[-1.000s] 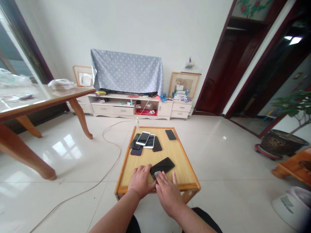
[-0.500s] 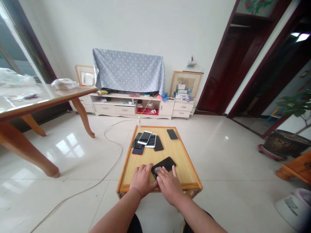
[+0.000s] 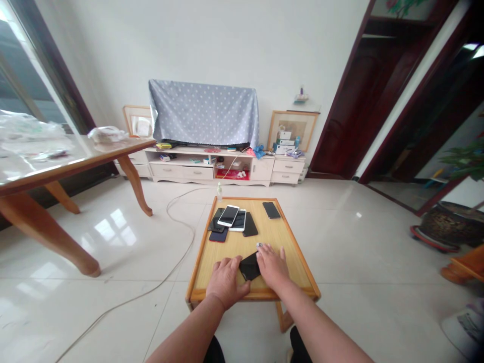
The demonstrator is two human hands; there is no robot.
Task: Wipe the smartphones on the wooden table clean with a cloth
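Note:
A black smartphone (image 3: 249, 267) lies screen up near the front of a small wooden table (image 3: 274, 247). My left hand (image 3: 226, 283) steadies its left end, with the thumb at the near edge and the fingers at the far corner. Over the right part of the phone lies my right hand (image 3: 273, 264), hiding that end. A small whitish wad (image 3: 259, 245), perhaps tissue or cloth, sticks out from under the right fingertips. Farther back is a group of phones, with a white phone (image 3: 228, 216) on top. Another dark phone (image 3: 271, 210) lies alone at the back right.
A small clear bottle (image 3: 219, 191) stands by the table's far left corner. A cable (image 3: 189, 237) runs along the floor at left. There is a larger wooden table (image 3: 128, 151) at left, a white cabinet (image 3: 181, 170) ahead, and a potted plant (image 3: 446, 222) at right.
My right hand has slid with the whitish wad across the phone, away from my left hand, toward its far right end. My left hand stays at the phone's left end. The view has shifted slightly.

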